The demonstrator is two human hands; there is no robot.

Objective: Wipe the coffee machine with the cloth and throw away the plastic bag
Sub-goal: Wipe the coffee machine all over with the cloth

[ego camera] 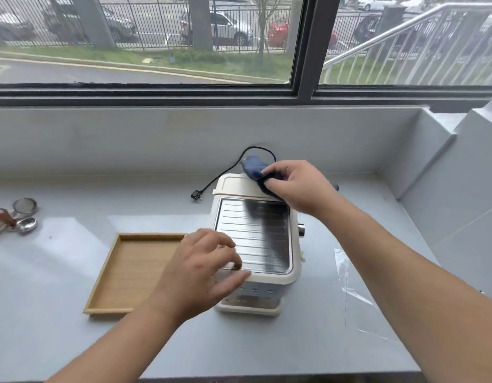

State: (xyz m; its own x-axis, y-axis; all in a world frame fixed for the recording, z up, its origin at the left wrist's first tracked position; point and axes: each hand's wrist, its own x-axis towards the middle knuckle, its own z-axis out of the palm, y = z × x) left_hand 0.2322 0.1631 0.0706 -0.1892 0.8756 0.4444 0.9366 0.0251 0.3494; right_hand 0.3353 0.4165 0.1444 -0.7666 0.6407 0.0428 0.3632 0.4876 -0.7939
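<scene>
A cream coffee machine (256, 244) with a ribbed metal top plate stands in the middle of the grey counter. My right hand (300, 186) grips a dark blue cloth (254, 167) over the machine's back right corner, at the rear lid. My left hand (203, 269) rests with spread fingers on the machine's front left edge and holds nothing. A clear plastic bag (350, 288) lies flat on the counter to the right of the machine, partly hidden under my right forearm.
An empty wooden tray (101, 294) sits left of the machine. Metal portafilter parts with a brown handle (18, 217) lie at the far left. The machine's black cord and plug (196, 194) trail behind it. A grey wall and a window border the counter (59, 341).
</scene>
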